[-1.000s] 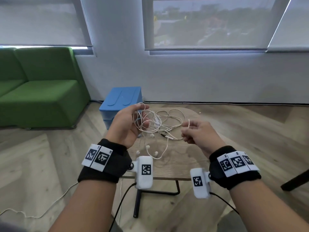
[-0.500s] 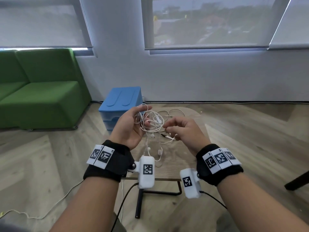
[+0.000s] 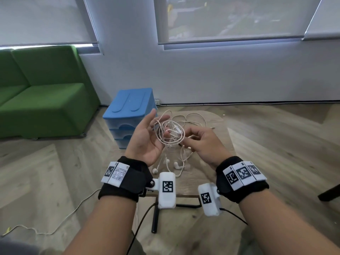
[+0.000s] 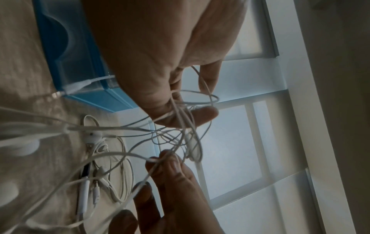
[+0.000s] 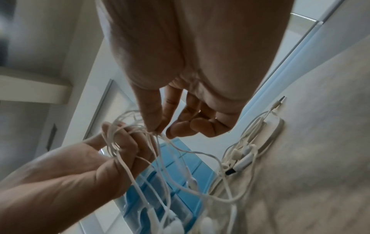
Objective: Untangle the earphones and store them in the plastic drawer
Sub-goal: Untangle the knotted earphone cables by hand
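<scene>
White cord, thin and slack: earphones bunched in a knot of loops between both hands above the small wooden table, buds dangling to the tabletop. Left hand palm-up, thumb and fingers curled round a bundle of loops. Right hand pinching one strand at the knot with thumb and forefinger, other fingers bent clear. Best worked gently: hold the bundle loose rather than tight, follow the pinched strand back through one loop at a time, avoid any hard tug that would cinch the knot. More cable and a plug lying toward the table's far edge, free to drag or slip off. Blue plastic drawer unit just beyond the left hand, drawers apparently closed. Open floor right of the table; green sofa well apart on the left.
</scene>
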`<state>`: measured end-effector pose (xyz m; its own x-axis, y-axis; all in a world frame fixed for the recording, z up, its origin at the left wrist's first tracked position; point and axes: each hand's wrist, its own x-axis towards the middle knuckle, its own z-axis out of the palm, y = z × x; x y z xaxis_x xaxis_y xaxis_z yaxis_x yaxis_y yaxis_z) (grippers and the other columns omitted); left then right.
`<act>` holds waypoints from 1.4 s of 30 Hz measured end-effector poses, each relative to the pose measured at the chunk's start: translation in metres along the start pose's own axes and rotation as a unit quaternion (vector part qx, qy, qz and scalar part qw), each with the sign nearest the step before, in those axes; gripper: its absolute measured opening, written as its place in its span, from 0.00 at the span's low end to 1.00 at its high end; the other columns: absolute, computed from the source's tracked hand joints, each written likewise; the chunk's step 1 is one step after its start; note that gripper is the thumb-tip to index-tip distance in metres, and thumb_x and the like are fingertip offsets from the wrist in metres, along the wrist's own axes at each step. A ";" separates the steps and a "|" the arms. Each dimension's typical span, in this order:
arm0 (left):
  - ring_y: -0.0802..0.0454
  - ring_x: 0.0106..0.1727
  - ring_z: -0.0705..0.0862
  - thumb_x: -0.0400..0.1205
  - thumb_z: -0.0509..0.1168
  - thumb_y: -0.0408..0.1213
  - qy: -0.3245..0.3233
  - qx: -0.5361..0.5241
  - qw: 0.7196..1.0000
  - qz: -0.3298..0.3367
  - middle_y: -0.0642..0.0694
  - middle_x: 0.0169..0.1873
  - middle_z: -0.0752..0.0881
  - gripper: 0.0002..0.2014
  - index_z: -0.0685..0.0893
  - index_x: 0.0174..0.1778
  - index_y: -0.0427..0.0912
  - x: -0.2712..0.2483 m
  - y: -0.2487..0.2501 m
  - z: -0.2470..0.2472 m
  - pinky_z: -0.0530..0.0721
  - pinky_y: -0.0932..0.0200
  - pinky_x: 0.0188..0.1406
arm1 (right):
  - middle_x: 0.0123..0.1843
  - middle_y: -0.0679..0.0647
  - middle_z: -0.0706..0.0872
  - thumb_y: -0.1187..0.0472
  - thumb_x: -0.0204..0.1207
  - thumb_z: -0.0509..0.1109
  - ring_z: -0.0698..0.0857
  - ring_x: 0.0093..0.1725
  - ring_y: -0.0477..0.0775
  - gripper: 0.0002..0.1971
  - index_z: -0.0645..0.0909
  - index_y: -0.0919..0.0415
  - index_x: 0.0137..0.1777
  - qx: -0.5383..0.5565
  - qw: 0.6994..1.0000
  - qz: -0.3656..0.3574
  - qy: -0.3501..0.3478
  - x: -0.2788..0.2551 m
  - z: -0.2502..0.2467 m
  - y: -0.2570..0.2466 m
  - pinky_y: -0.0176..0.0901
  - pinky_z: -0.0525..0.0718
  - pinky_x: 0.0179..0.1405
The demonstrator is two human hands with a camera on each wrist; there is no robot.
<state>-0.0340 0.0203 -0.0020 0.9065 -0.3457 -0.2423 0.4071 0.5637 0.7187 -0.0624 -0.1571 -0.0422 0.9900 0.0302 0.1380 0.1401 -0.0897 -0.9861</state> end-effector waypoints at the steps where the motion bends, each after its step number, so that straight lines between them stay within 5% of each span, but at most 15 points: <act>1: 0.50 0.40 0.85 0.87 0.67 0.51 -0.002 -0.005 1.000 0.006 0.39 0.45 0.86 0.25 0.83 0.68 0.32 -0.002 -0.001 0.000 0.89 0.62 0.39 | 0.42 0.65 0.87 0.71 0.79 0.76 0.82 0.39 0.56 0.05 0.85 0.75 0.49 0.004 1.000 -0.001 0.007 0.000 -0.001 -0.001 0.40 0.81 0.38; 7: 0.46 0.53 0.87 0.80 0.71 0.36 -0.028 -0.034 0.998 0.038 0.36 0.59 0.84 0.30 0.78 0.79 0.33 -0.020 -0.012 -0.009 0.91 0.57 0.54 | 0.37 0.63 0.89 0.72 0.83 0.70 0.84 0.31 0.43 0.04 0.83 0.75 0.51 0.018 0.998 -0.029 0.044 -0.016 0.005 -0.010 0.31 0.80 0.34; 13: 0.47 0.53 0.90 0.79 0.60 0.21 -0.008 -0.025 0.998 0.058 0.36 0.56 0.88 0.26 0.82 0.74 0.36 -0.044 -0.027 -0.012 0.88 0.53 0.64 | 0.40 0.61 0.90 0.66 0.84 0.71 0.84 0.39 0.58 0.03 0.85 0.65 0.50 0.001 0.997 -0.029 0.075 -0.044 0.016 -0.006 0.51 0.82 0.40; 18: 0.48 0.48 0.91 0.80 0.56 0.16 -0.010 -0.001 0.998 0.066 0.38 0.47 0.91 0.27 0.80 0.74 0.35 -0.058 -0.039 -0.013 0.92 0.57 0.54 | 0.36 0.47 0.86 0.63 0.84 0.72 0.81 0.34 0.42 0.05 0.86 0.61 0.47 -0.072 0.992 -0.036 0.097 -0.063 0.018 -0.008 0.35 0.82 0.35; 27: 0.46 0.48 0.94 0.84 0.66 0.19 0.012 0.054 0.991 0.120 0.36 0.49 0.93 0.20 0.80 0.72 0.31 -0.067 -0.039 0.001 0.93 0.56 0.52 | 0.44 0.55 0.90 0.58 0.87 0.68 0.86 0.44 0.51 0.07 0.85 0.58 0.49 -0.121 0.988 -0.044 0.091 -0.073 0.016 -0.024 0.41 0.83 0.48; 32: 0.49 0.45 0.93 0.85 0.69 0.25 0.037 0.089 0.986 0.139 0.39 0.48 0.94 0.18 0.81 0.71 0.35 -0.071 -0.038 0.001 0.90 0.54 0.50 | 0.43 0.68 0.85 0.56 0.89 0.64 0.82 0.41 0.61 0.15 0.81 0.69 0.47 -0.120 0.990 -0.020 0.071 -0.078 0.013 -0.021 0.51 0.80 0.47; 36: 0.44 0.47 0.93 0.87 0.67 0.25 0.035 0.073 0.988 0.132 0.36 0.49 0.92 0.18 0.79 0.73 0.33 -0.073 -0.036 0.001 0.91 0.54 0.46 | 0.37 0.61 0.81 0.57 0.88 0.67 0.77 0.37 0.49 0.14 0.82 0.65 0.44 -0.124 0.990 -0.038 0.063 -0.080 0.008 -0.027 0.45 0.77 0.42; 42: 0.39 0.54 0.93 0.83 0.59 0.16 -0.001 0.053 0.992 0.116 0.33 0.53 0.91 0.24 0.76 0.75 0.34 -0.076 -0.033 0.005 0.93 0.53 0.49 | 0.36 0.56 0.87 0.58 0.83 0.72 0.84 0.39 0.59 0.09 0.84 0.56 0.40 -0.154 0.983 -0.076 0.064 -0.081 0.015 -0.028 0.56 0.83 0.44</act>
<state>-0.1172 0.0241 -0.0042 0.9742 -0.2176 -0.0600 0.1724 0.5458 0.8200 -0.1463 -0.1424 -0.0268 0.9483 -0.0577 0.3122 0.2661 -0.3920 -0.8806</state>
